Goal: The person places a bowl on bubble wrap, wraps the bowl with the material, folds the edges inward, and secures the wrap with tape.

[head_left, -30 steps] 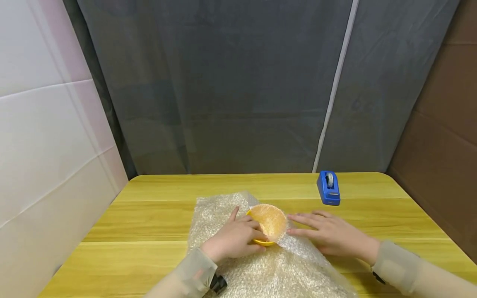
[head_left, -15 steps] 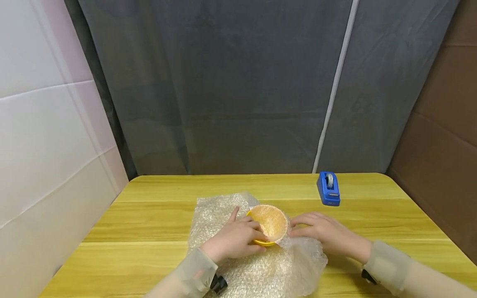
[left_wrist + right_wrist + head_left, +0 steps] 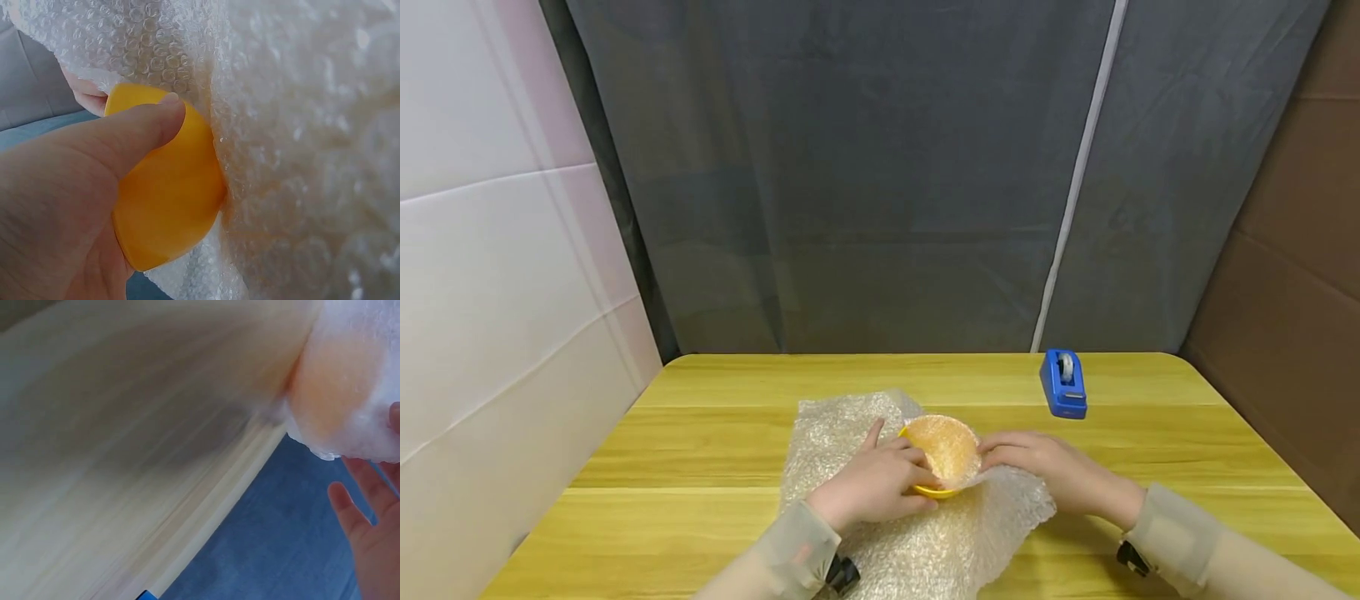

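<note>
A yellow bowl point(image 3: 945, 454) sits on a sheet of bubble wrap point(image 3: 917, 542), its mouth facing up. My left hand point(image 3: 877, 482) grips the bowl's near-left side, fingers inside the rim. In the left wrist view, the thumb point(image 3: 150, 125) lies along the smooth yellow outside. On the other side, my right hand point(image 3: 1037, 467) holds a raised fold of wrap against the rim. Seen from the right wrist, the bowl shows orange through cloudy wrap point(image 3: 337, 387), and the right fingers point(image 3: 350, 515) reach to the wrap's edge. Their tips are partly hidden.
A blue tape dispenser point(image 3: 1063, 385) with a roll in it stands at the back right of the wooden table point(image 3: 715, 467). The wrap's flat part spreads left and toward the front. A dark grey curtain point(image 3: 880, 183) hangs behind the table's far edge.
My right hand has gone from lying with stretched fingers beside the bowl to lifting the right part of the wrap up against it. The left hand and bowl have stayed in place.
</note>
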